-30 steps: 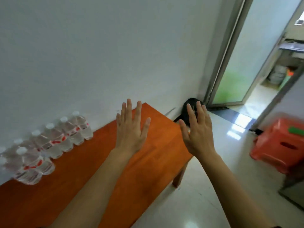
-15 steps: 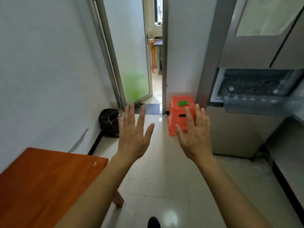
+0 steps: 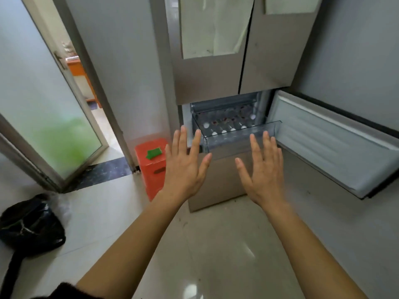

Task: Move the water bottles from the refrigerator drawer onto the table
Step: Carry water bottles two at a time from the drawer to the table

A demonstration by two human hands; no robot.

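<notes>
A home kitchen corner: a multi-door refrigerator stands on glossy floor tiles, near a frosted glass door, red plastic stool and black rubbish bag.

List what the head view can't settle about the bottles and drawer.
1. Count of the white-capped clear water bottles: in the head view only some caps show. The translucent plastic refrigerator drawer wall and the grey refrigerator doors above hide the rest.
2. Table: outside the frame.
3. Green flat item on the orange plastic stool: too blurred to identify.
</notes>
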